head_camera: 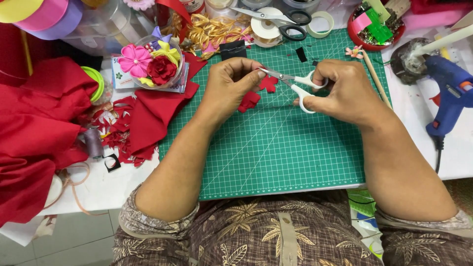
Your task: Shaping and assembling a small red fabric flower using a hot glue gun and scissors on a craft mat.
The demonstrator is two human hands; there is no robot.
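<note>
Over the green cutting mat (pixel 276 152), left hand (pixel 231 86) pinches a small red fabric piece (pixel 268 83), fingers closed on it; right hand (pixel 345 91) grips white-handled scissors (pixel 295 83), blades slightly parted at the fabric.

1. The flat cutting mat (pixel 276 148) was green, ruled with a pale square grid.
2. The small scissors (pixel 300 86) had white plastic handles and silver metal blades.
3. The small cut fabric piece (pixel 250 101) was red, like the large heap of red cloth (pixel 34 128) on the left.
4. The fabric flowers in the clear round tub (pixel 150 64), far left, were pink, dark red, yellow and lilac.
5. The glue gun (pixel 451 96) on the right was blue with a black cord.
6. The larger scissors (pixel 286 22) at the far edge had black handles.
7. The far-right round dish (pixel 357 39) was red, holding green and pink scraps.
8. The person's garment (pixel 256 231) near the camera was brown with a pale palm-leaf print.
</note>
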